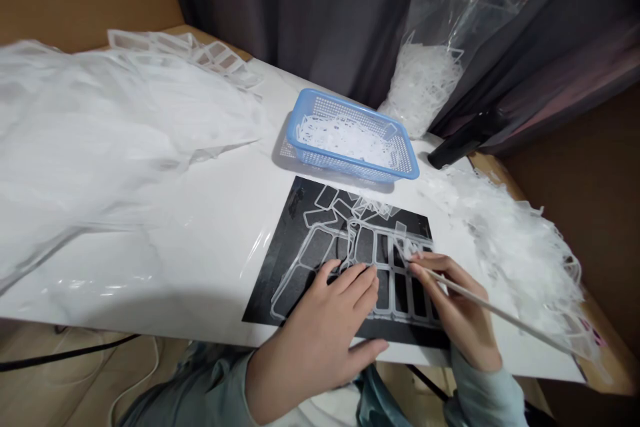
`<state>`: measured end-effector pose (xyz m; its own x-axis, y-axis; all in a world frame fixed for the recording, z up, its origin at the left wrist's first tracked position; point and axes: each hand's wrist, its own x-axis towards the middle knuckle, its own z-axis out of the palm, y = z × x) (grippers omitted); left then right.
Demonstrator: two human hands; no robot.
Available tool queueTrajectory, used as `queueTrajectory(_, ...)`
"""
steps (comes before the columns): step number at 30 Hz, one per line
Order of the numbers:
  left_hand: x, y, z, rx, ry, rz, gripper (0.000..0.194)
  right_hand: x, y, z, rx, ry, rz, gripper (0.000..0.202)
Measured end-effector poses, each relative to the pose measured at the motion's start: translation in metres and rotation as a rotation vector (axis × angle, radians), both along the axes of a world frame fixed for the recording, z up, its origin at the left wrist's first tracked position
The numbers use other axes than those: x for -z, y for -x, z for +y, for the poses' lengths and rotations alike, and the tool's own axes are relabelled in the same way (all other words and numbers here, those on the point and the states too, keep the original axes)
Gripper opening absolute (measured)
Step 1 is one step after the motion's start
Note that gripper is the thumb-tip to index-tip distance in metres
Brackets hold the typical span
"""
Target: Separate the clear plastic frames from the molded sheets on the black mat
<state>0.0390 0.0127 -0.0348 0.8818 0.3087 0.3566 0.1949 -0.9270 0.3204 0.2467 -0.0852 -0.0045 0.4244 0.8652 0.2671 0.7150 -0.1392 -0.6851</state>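
Note:
My left hand lies with fingers spread over a translucent plastic sheet of rounded rectangular frames, pressing it on a black mat. In my right hand is a long thin pale stick, pinched between thumb and fingers, its far end slanting down to the right. At those fingertips, small clear bits touch the sheet's right part; whether they are held is hard to make out. Several loose rectangular plastic rings lie along the mat's far edge.
Beyond the mat stands a blue basket holding white plastic rings. A clear zip bag of similar pieces leans on the dark curtain. Clear plastic sheets are heaped at left, scraps at right. A black cylindrical object lies behind the scraps.

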Motion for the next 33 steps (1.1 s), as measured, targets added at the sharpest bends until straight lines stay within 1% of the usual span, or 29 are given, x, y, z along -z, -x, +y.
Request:
queueTrajectory(2,0.0,0.0,0.0,0.006,-0.013,0.004,0.057,0.003,0.006,0.005,-0.102,0.025,-0.008,0.007)
queueTrajectory(5,0.002,0.0,0.0,-0.005,-0.02,-0.013,0.057,0.009,0.011,0.012,-0.182,0.039,-0.022,0.007)
queueTrajectory(8,0.003,0.0,-0.002,-0.022,-0.001,-0.024,0.057,0.013,0.013,0.015,-0.202,0.044,-0.04,0.006)
queueTrajectory(13,0.003,0.0,-0.003,-0.017,0.005,-0.022,0.057,0.017,0.014,0.015,-0.23,0.036,-0.081,0.006)
queueTrajectory(19,0.001,0.0,0.0,-0.014,-0.012,-0.01,0.056,0.014,0.014,0.016,-0.252,0.059,-0.12,0.004)
queueTrajectory(25,0.002,-0.002,0.0,-0.016,-0.018,-0.017,0.055,0.011,0.019,0.02,-0.292,0.086,-0.274,0.01)
queueTrajectory(27,0.003,-0.002,0.0,-0.013,-0.011,-0.015,0.055,0.011,0.016,0.021,-0.275,0.056,-0.341,0.009)
queueTrajectory(29,0.003,-0.002,-0.001,-0.015,-0.005,-0.012,0.055,0.009,0.007,0.021,-0.215,0.022,-0.402,0.007)
queueTrajectory(31,0.003,-0.001,-0.001,-0.018,-0.003,-0.005,0.055,0.007,-0.008,0.02,-0.114,-0.021,-0.461,0.006)
queueTrajectory(33,0.002,0.0,-0.001,-0.02,-0.007,-0.002,0.055,0.005,-0.027,0.018,0.025,-0.096,-0.511,0.007)
